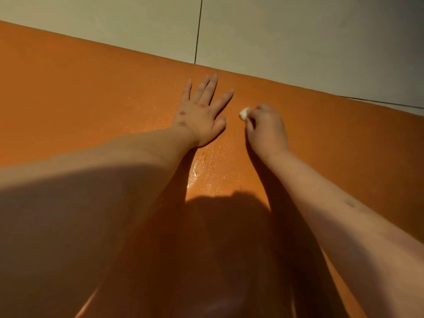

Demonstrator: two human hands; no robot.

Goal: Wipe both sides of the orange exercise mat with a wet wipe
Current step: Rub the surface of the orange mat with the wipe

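The orange exercise mat (80,88) lies flat on the floor and fills most of the view. My left hand (202,113) presses flat on it with fingers spread, close to the far edge. Just to its right, my right hand (266,129) has its fingers curled around a small bunched white wet wipe (244,113), which pokes out at the fingertips and touches the mat. A wet, shiny streak (206,171) shows on the mat between my forearms.
Pale floor tiles (298,37) with dark grout lines lie beyond the mat's far edge. My shadow darkens the near part of the mat. My forearms cover the lower left and right.
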